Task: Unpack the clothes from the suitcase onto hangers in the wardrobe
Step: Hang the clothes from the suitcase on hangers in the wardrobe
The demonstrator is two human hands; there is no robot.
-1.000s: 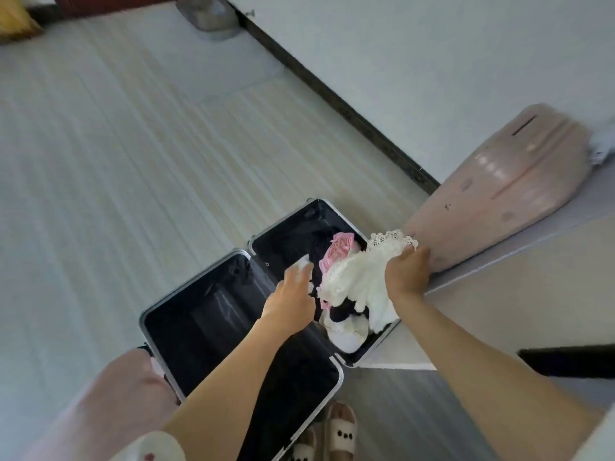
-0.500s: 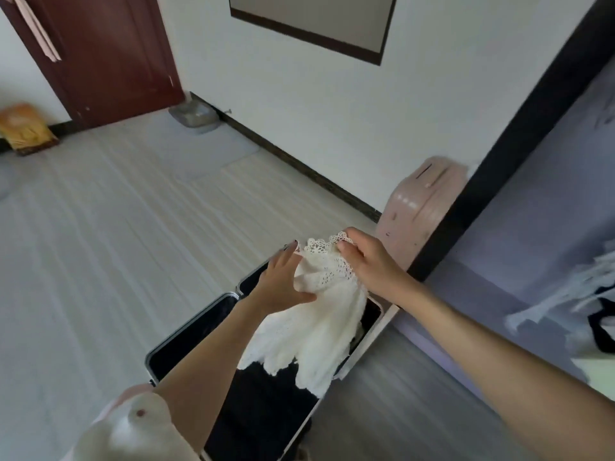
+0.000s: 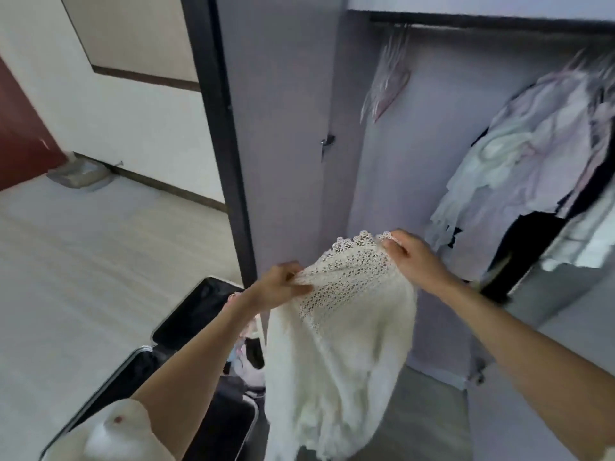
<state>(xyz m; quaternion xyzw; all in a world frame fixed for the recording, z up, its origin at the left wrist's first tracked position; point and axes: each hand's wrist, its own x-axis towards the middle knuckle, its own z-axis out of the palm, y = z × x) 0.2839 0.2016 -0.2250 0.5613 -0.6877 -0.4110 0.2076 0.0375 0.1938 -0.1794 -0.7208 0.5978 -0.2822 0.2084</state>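
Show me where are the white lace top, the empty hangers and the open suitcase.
white lace top (image 3: 346, 334), head view, middle of the knit body.
empty hangers (image 3: 387, 79), head view, the bunch under the rail.
open suitcase (image 3: 199, 314), head view, black lining of the far half.

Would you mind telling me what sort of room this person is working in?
Most likely a bedroom at home: an open wardrobe with a rail of hanging clothes and spare hangers, an open suitcase on the pale floor, and a red-brown door.

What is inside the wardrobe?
Inside the wardrobe, empty pink hangers hang from the rail, and clothes hang at the right. Its lower part is hidden behind the white lace top and the arms.
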